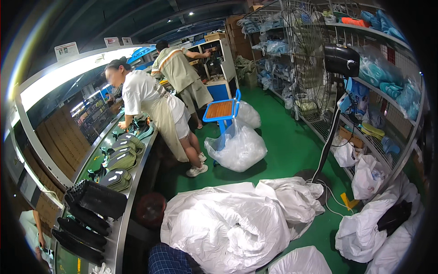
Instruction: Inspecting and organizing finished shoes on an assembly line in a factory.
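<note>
At the bottom edge by the bench's near end, a white glove-like shape (102,268) shows only in part. It may be my left hand, but how its fingers lie is not clear. My right hand is out of the picture. Dark blue checked cloth (169,260) comes in from the lower edge. Nearest the white shape are several black plastic trays (98,198), some tilted against one another on the bench's green surface. Beyond them lie stacks of olive sole-shaped pieces (119,160) with white oval marks and dark straps beside them.
A co-worker in an apron (157,102) leans over the bench; another person (178,68) reaches into a cabinet. A blue trolley (221,109), clear bags (239,146), a large white sack (223,223) and a fan (310,59) stand on the green floor. Shelves (383,96) of bagged slippers line the right.
</note>
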A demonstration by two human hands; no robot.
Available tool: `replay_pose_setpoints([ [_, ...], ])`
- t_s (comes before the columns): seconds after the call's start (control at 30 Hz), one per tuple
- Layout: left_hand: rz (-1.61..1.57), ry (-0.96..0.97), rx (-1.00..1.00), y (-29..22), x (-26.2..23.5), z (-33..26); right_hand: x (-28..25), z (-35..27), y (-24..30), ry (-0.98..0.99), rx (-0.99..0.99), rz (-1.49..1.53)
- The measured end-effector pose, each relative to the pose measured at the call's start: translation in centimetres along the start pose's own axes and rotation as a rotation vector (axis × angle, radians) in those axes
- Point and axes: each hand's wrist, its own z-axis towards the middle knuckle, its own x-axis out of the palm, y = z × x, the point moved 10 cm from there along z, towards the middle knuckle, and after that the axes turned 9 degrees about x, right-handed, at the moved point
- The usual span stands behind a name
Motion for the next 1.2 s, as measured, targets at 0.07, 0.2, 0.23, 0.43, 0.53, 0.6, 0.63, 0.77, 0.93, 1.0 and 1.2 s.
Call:
replay_pose_setpoints([
  [0.07, 0.018, 0.003, -0.006, 0.3, 0.3, 0.4, 0.4, -0.2, -0.1, 0.003, -0.01, 0.01],
  [0.2, 0.006, -0.118, 0.043, -0.3, -0.2, 1.0, 0.1, -0.5, -0.7, -0.018, -0.018, 0.015],
  [0.23, -0.039, -0.224, 0.044, -0.8, -1.0, 0.7, -0.2, -0.6, -0.9, -0.022, -0.016, 0.009],
  [0.43, 0.195, -0.398, 0.258, -4.0, -3.3, -1.2, -3.8, 0.0, -1.4, -0.088, -0.041, -0.05],
  [0.53, 0.278, -0.393, 0.408, -4.2, -3.4, -1.8, -6.2, 0.8, -1.3, -0.124, -0.068, -0.092],
  [0.6, 0.297, -0.417, 0.494, -3.5, -3.5, -1.9, -7.6, 1.1, -1.0, -0.141, -0.09, -0.118],
  [0.63, 0.251, -0.46, 0.502, -3.1, -4.0, -2.0, -8.3, 1.4, -0.9, -0.147, -0.103, -0.132],
  [0.77, 0.235, -0.502, 0.503, -3.7, -4.0, -3.7, -10.5, 3.2, 0.7, -0.169, -0.174, -0.175],
  [0.93, 0.436, -0.465, 0.533, -3.1, -3.5, -3.1, -12.0, 6.1, 3.8, -0.187, -0.28, -0.194],
  [1.0, 0.517, -0.466, 0.592, -3.4, -3.5, -3.6, -12.2, 6.8, 4.6, -0.192, -0.303, -0.191],
  [1.2, 0.487, -0.432, 0.535, -3.4, -3.8, -4.3, -11.3, 7.4, 5.5, -0.177, -0.324, -0.168],
])
